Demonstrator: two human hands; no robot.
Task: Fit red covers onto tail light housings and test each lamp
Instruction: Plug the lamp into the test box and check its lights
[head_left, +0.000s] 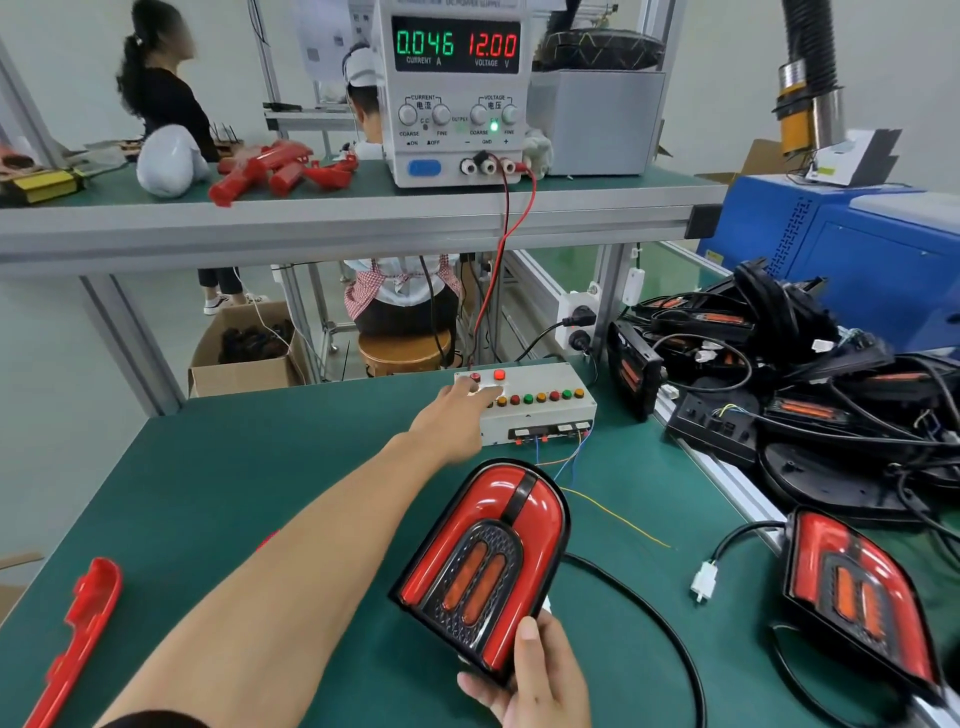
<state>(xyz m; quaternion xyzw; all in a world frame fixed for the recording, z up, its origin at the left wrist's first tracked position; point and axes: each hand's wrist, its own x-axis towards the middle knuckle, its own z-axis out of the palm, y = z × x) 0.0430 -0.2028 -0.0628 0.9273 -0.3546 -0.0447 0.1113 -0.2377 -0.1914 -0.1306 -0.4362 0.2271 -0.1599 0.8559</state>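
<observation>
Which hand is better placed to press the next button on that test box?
The left hand: it already rests on the test box beside its buttons. The right hand grips the tail light lower down.

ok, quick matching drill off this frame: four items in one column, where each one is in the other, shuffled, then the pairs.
1. grey bench power supply
2. grey button test box
3. red-covered tail light with black housing
4. loose long red plastic cover

A. held by right hand
B. on upper shelf
C. flat on mat, near left
D. under left hand

Pairs: 1-B, 2-D, 3-A, 4-C
</observation>
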